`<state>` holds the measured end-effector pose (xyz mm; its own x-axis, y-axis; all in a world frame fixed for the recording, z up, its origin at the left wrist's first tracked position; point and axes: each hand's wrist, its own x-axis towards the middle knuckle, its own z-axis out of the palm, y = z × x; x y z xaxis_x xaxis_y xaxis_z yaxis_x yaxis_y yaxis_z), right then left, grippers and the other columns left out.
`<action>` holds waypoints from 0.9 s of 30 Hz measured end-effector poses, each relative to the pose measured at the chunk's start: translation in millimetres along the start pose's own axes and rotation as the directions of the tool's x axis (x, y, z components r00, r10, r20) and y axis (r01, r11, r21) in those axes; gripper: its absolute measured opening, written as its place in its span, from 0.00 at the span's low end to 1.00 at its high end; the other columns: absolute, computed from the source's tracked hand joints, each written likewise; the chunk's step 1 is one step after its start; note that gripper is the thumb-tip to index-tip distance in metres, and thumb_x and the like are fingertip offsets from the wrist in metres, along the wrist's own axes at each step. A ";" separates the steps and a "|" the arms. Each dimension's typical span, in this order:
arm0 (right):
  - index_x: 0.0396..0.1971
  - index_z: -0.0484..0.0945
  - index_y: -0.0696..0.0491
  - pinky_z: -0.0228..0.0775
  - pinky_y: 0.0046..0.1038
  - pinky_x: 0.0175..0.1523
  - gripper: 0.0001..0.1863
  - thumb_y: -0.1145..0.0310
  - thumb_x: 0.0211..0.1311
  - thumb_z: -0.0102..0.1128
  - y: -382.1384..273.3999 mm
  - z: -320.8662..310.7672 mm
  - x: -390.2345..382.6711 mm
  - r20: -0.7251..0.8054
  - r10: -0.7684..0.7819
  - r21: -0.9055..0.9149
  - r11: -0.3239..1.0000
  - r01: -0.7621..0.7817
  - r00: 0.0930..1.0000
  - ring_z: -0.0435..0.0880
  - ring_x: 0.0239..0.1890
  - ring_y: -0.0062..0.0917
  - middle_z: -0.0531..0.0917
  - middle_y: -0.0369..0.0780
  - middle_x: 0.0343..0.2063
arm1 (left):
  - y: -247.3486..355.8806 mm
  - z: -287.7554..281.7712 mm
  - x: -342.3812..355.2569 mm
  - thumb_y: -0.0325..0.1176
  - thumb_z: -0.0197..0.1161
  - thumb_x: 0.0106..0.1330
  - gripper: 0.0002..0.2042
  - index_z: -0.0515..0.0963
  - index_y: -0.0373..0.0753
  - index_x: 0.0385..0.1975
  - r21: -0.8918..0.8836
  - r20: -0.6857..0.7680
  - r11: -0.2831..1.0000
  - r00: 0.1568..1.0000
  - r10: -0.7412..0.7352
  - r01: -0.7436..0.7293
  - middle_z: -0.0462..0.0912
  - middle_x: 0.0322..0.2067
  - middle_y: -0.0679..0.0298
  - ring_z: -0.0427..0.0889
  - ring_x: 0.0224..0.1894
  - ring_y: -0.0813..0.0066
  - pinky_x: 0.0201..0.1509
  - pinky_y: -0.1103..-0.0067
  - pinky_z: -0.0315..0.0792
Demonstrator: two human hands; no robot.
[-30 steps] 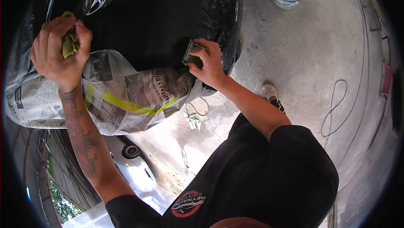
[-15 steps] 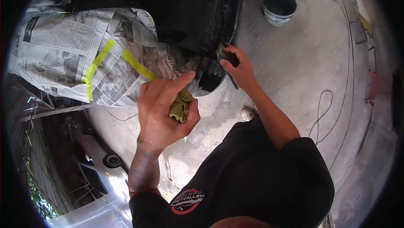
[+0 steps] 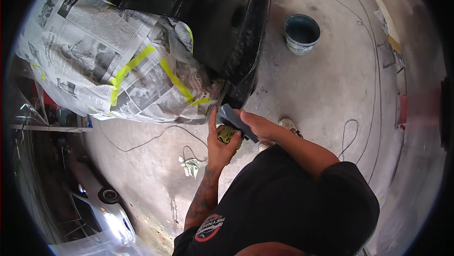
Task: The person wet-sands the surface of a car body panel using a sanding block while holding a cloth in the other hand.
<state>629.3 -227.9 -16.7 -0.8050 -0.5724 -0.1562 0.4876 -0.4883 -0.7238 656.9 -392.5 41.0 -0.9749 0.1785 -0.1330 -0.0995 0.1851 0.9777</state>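
My left hand [image 3: 218, 143] is closed around a crumpled yellow-green rag [image 3: 227, 134], its thumb raised against a grey sanding block [image 3: 235, 121]. My right hand [image 3: 255, 124] grips that block from the right. Both hands meet just below the lower edge of a glossy black car body [image 3: 222, 29]. Newspaper [image 3: 109, 52] fixed with yellow-green tape strips [image 3: 176, 81] covers part of the car to the left of the hands.
A grey bucket [image 3: 301, 34] stands on the concrete floor [image 3: 331, 86] at the upper right. A thin cable [image 3: 350, 135] loops across the floor right of my arm; another runs under the newspaper. A scrap of paper [image 3: 190, 166] lies by my left forearm. My shoe [image 3: 286, 124] shows beside the right wrist.
My left hand with the rag came down off the black panel and moved right to meet the right hand. The right hand drew the block away from the car's edge.
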 end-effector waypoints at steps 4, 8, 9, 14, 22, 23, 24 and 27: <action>0.68 0.69 0.52 0.69 0.29 0.61 0.29 0.48 0.78 0.52 -7.7 -18.1 17.8 0.076 -0.046 -0.606 0.791 0.083 0.996 0.78 0.55 0.23 0.81 0.38 0.54 | -8.0 1.5 -2.4 0.18 0.64 0.63 0.47 0.44 0.45 0.79 0.061 -0.045 0.996 0.997 -0.055 0.058 0.83 0.42 0.55 0.83 0.40 0.77 0.43 0.82 0.78; 0.60 0.76 0.53 0.73 0.27 0.52 0.26 0.47 0.76 0.55 -6.6 -53.7 25.6 0.060 0.144 -0.214 0.968 -0.128 0.988 0.80 0.48 0.18 0.84 0.38 0.46 | -29.9 34.3 7.3 0.24 0.68 0.65 0.33 0.59 0.36 0.68 -0.126 -0.292 0.984 0.953 0.082 -0.124 0.82 0.43 0.57 0.82 0.40 0.78 0.42 0.80 0.77; 0.60 0.76 0.53 0.73 0.27 0.52 0.26 0.47 0.76 0.55 -12.9 -57.5 25.9 0.073 0.150 -0.219 0.967 -0.131 0.986 0.80 0.48 0.18 0.84 0.38 0.46 | -33.6 42.9 13.5 0.25 0.69 0.65 0.24 0.65 0.35 0.58 -0.091 -0.390 0.975 0.908 0.151 -0.201 0.81 0.45 0.58 0.81 0.42 0.77 0.44 0.79 0.76; 0.61 0.74 0.51 0.75 0.30 0.50 0.25 0.49 0.77 0.53 -73.6 -113.0 54.1 -0.208 0.133 0.308 0.949 -0.065 0.969 0.83 0.46 0.25 0.83 0.37 0.45 | -29.6 59.7 13.2 0.27 0.70 0.64 0.16 0.70 0.36 0.46 -0.058 -0.445 0.992 0.892 0.077 -0.115 0.81 0.38 0.63 0.80 0.38 0.79 0.42 0.79 0.76; 0.63 0.73 0.53 0.68 0.39 0.60 0.26 0.69 0.63 0.55 -423.1 -159.9 228.9 0.072 -0.953 -0.900 0.064 0.432 0.293 0.77 0.57 0.40 0.78 0.47 0.56 | -181.4 36.4 -132.9 0.33 0.72 0.56 0.16 0.80 0.34 0.42 0.110 -0.707 0.856 0.645 -0.289 0.504 0.87 0.29 0.57 0.86 0.31 0.64 0.38 0.69 0.79; 0.58 0.77 0.54 0.70 0.41 0.60 0.22 0.71 0.63 0.56 -469.3 -173.1 255.5 0.160 -0.973 -0.911 -0.081 0.405 0.164 0.78 0.55 0.46 0.80 0.50 0.52 | -193.0 46.2 -159.3 0.33 0.73 0.54 0.17 0.81 0.35 0.42 0.228 -0.739 0.797 0.632 -0.232 0.560 0.87 0.29 0.56 0.86 0.31 0.63 0.38 0.69 0.79; 0.52 0.80 0.54 0.71 0.43 0.60 0.18 0.72 0.62 0.58 -504.6 -179.8 276.3 0.248 -0.968 -0.904 -0.216 0.369 0.040 0.80 0.53 0.51 0.81 0.53 0.47 | -200.6 56.4 -188.3 0.34 0.73 0.53 0.18 0.82 0.37 0.43 0.335 -0.770 0.714 0.615 -0.169 0.615 0.87 0.29 0.56 0.86 0.30 0.61 0.38 0.68 0.79; 0.56 0.81 0.46 0.70 0.45 0.60 0.22 0.73 0.60 0.55 -545.8 -153.0 299.1 0.122 -0.968 -0.968 -0.068 0.240 0.217 0.77 0.54 0.51 0.80 0.52 0.48 | -209.7 84.4 -267.4 0.32 0.72 0.53 0.16 0.81 0.36 0.42 0.136 -0.868 0.589 0.382 -0.317 0.797 0.87 0.28 0.56 0.85 0.28 0.63 0.36 0.69 0.79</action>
<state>70.7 -31.9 228.8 -0.6059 0.2682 0.7490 -0.5539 0.5335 -0.6392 955.3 -397.4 -142.2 -0.5135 -0.8296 -0.2191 -0.8086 0.3823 0.4473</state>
